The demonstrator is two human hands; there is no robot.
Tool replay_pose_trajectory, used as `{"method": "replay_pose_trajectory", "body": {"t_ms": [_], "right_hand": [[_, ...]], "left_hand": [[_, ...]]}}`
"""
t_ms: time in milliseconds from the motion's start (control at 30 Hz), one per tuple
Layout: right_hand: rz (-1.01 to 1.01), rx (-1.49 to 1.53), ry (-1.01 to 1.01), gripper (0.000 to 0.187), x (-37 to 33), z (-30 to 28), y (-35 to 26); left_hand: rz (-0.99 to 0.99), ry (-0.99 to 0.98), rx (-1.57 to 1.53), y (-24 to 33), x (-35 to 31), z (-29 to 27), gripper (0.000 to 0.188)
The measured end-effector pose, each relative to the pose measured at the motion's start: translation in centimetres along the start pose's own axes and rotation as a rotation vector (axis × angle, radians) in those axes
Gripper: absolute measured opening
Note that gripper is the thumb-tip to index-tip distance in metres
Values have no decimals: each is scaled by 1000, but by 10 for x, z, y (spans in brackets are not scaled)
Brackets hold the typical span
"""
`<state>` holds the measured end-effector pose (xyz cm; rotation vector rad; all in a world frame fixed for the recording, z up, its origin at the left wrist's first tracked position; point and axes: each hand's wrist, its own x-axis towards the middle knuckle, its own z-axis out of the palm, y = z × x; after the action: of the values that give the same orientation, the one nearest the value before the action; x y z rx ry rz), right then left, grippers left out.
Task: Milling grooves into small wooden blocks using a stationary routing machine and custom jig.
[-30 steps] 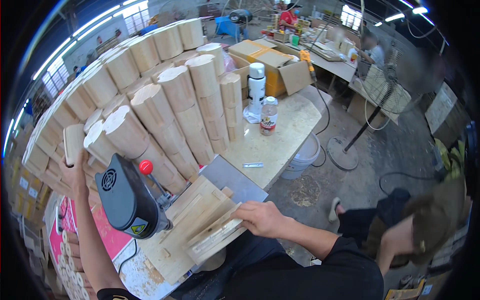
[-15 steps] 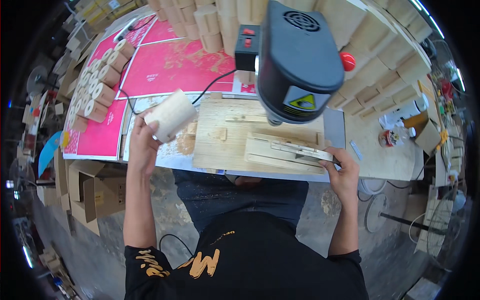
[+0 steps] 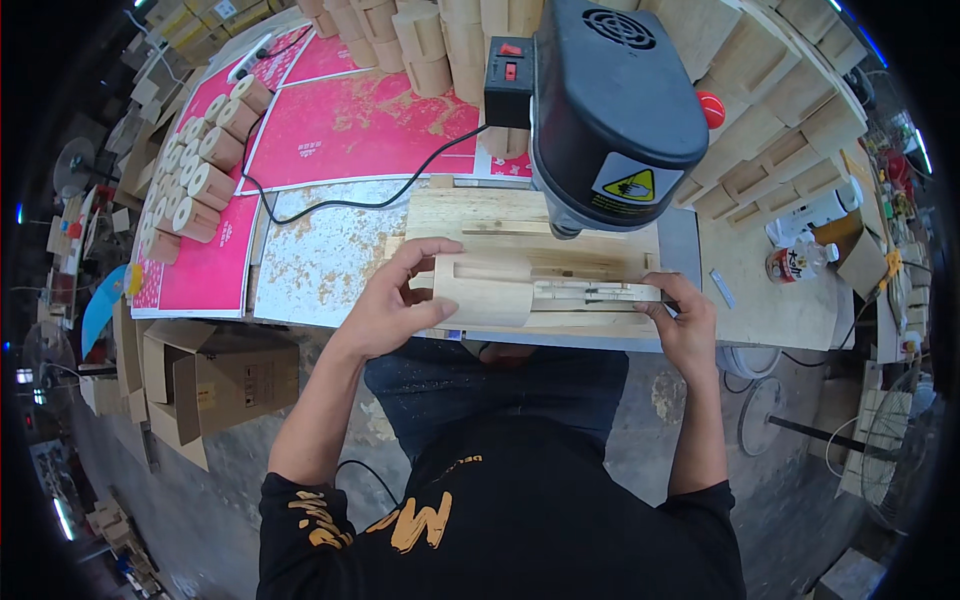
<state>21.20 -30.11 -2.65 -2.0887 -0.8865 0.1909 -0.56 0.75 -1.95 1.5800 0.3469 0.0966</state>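
My left hand (image 3: pixel 395 300) is closed round the left end of a pale wooden cylinder (image 3: pixel 490 302), thumb in front and fingers behind. A long groove runs along the cylinder's upper side. Between the thumb and fingers of my right hand (image 3: pixel 685 320) is a narrow wooden strip (image 3: pixel 600 291) with dark marks. The strip's left end meets the cylinder's right end; whether it reaches inside is hidden. Both pieces lie over a wooden jig board (image 3: pixel 435 215), just in front of the dark drill press head (image 3: pixel 620 120).
Rows of wooden cylinders (image 3: pixel 205 185) stand on pink sheeting (image 3: pixel 350 130) at the left. Stacked grooved blocks (image 3: pixel 775 150) rise at the back right. A black cable (image 3: pixel 370 200) crosses the sawdust-strewn table. A plastic bottle (image 3: pixel 800 262) stands at the right; a cardboard box (image 3: pixel 230 375) sits below left.
My left hand has brought the cylinder right and down from the table's left side to the strip's end, turning it level. My right hand keeps the strip, now more level.
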Motion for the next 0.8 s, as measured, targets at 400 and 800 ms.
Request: {"method": "replay_pose_trajectory", "body": {"t_ms": [400,800], "right_hand": [[66,-29,-49,32,11,8,20],[56,-6,-11,30,5,4,15]], "left_hand": [[171,-5,34,-35,10,30,65],[279,35,-248,-53,10,37,63]]}}
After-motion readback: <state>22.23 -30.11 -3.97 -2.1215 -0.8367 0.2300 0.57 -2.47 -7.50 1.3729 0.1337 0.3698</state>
